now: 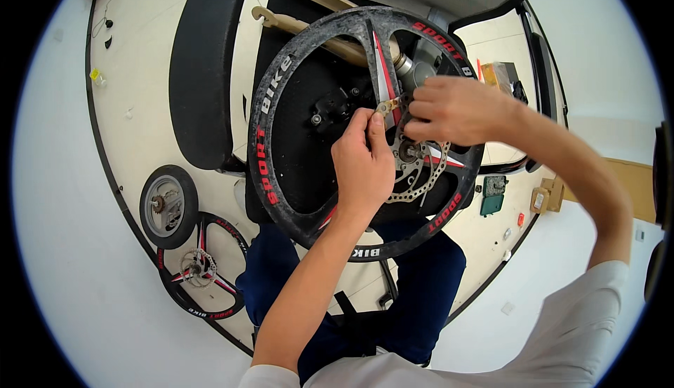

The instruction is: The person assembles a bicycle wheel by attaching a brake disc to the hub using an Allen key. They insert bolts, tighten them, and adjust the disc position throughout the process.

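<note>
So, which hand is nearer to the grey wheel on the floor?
Left. The left hand is to the right of the grey wheel and higher in the picture; the right hand is farther to the right.

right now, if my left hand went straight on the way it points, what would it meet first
Most likely the perforated brake disc, whose edge the left hand seems to pinch. Beyond it, the red-and-white spoke may follow, but depth is unclear.

The wheel (382, 72) is black, three-spoked, with red and white markings and greyish smudges along its rim. It lies disc-side up over a black seat. The disc (437, 174), silvery and ringed with holes, sits around the wheel's hub.
</note>
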Available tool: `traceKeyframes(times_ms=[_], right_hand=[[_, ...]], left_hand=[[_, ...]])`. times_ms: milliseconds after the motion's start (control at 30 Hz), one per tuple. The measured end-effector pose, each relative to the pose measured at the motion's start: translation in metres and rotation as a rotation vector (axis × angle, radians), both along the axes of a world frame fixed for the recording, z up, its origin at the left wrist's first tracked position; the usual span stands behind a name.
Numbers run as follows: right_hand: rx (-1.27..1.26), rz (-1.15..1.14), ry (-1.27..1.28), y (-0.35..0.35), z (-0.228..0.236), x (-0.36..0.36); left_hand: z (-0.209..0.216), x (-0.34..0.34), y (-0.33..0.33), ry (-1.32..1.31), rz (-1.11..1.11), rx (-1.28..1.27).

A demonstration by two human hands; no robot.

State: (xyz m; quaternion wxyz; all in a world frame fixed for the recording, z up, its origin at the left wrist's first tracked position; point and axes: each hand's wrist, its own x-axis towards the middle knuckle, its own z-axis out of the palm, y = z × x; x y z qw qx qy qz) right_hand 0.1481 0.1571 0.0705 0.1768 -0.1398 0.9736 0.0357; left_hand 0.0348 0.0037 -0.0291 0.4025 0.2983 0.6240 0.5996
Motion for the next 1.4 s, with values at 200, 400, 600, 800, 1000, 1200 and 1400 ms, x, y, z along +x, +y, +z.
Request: traceKeyframes(times_ms=[200,400,600,800,1000,1200,1400], right_hand=[[-0.093,0.002,-0.017,-0.004,0.019,-0.019],[-0.089,0.081,-0.065,-0.013,0.001,-0.024],[-0.066,0.124,-0.163,-0.015,0.0,-0.037],[-0.046,0.144,-0.193,-0.008,0.004,-0.04],[-0.027,0.17,-0.227,-0.011,0.009,-0.047],[0.058,0.232,-0.306,-0.017,0.016,-0.059],[0.253,0.378,-0.406,-0.035,0.017,-0.074]], left_hand=[[-0.006,-0.005,-0.001,-0.137,-0.014,-0.035],[-0.009,-0.012,0.004,-0.724,-0.018,-0.017],[-0.011,-0.012,0.006,-0.743,0.005,0.018],[-0.012,-0.009,0.009,-0.776,0.022,0.013],[-0.01,-0.011,0.009,-0.73,0.01,-0.038],[-0.012,-0.009,0.011,-0.738,0.029,-0.043],[-0.007,-0.012,0.011,-0.894,0.012,-0.084]])
